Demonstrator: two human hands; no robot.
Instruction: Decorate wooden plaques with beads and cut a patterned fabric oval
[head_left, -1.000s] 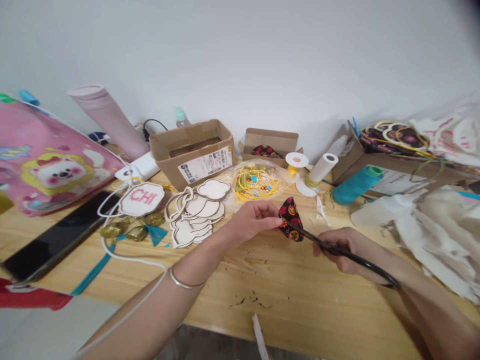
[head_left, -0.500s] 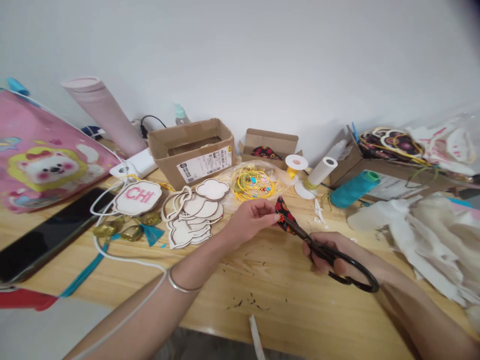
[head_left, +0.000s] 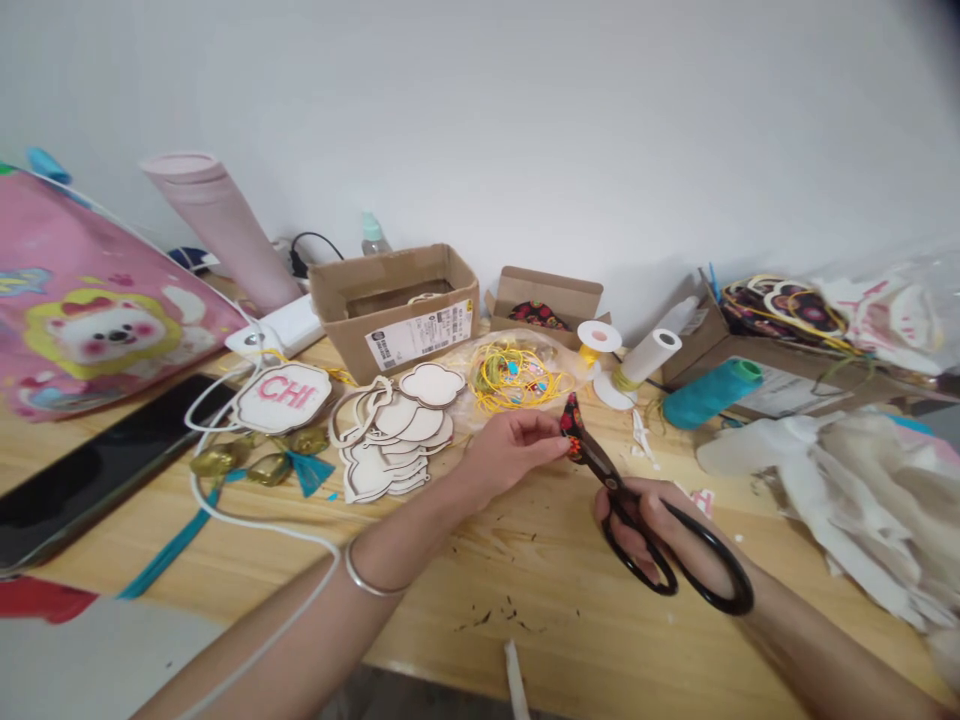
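My left hand (head_left: 517, 448) pinches a small black fabric piece with red and orange flowers (head_left: 574, 432), held edge-on above the wooden table (head_left: 480, 570). My right hand (head_left: 660, 530) grips black scissors (head_left: 652, 530) through their loops. The blades point up and left and meet the lower edge of the fabric piece. A silver bangle sits on my left wrist.
Behind my hands lie a stack of wooden cloud shapes (head_left: 397, 430), a bag of yellow cord (head_left: 517, 375), two open cardboard boxes (head_left: 397, 305), thread spools and a teal cone (head_left: 709, 392). A pink bag (head_left: 97, 310) and dark tablet (head_left: 97, 470) sit left; white stuffing (head_left: 862, 500) right.
The fabric piece has turned from flat-on to edge-on in my left hand. My right hand has swung the scissors round so both loops now face me, blades at the fabric.
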